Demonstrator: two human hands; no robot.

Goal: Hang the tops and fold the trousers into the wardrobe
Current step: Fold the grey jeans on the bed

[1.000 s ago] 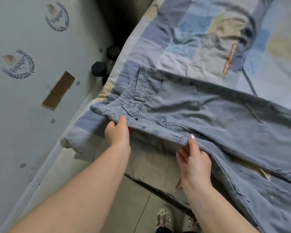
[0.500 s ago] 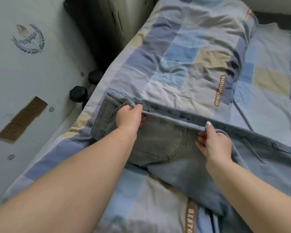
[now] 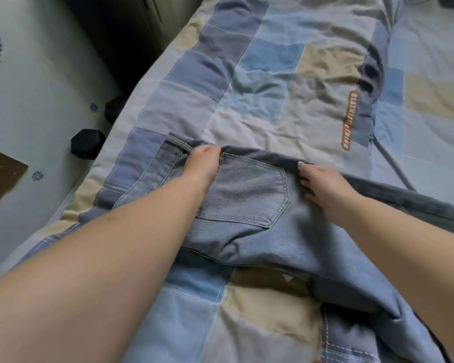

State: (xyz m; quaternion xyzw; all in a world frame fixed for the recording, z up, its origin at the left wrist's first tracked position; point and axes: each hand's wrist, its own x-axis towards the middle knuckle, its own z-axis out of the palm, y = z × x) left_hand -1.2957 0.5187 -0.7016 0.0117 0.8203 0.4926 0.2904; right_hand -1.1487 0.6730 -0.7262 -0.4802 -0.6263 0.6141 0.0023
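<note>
Covering the bed, a patchwork quilt (image 3: 286,82) is seen beside a pale wall (image 3: 37,74). The jeans (image 3: 247,205), folded over since earlier, are gripped by the left hand (image 3: 202,163); the right hand (image 3: 323,184) seemingly pinches the fold.

Both hands on jeans (image 3: 247,205) atop quilt (image 3: 273,74)

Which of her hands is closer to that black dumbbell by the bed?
Left. The left hand grips the jeans at the waistband, on the dumbbell's side of the bed. The right hand holds the same fold further along, beyond the back pocket.
</note>
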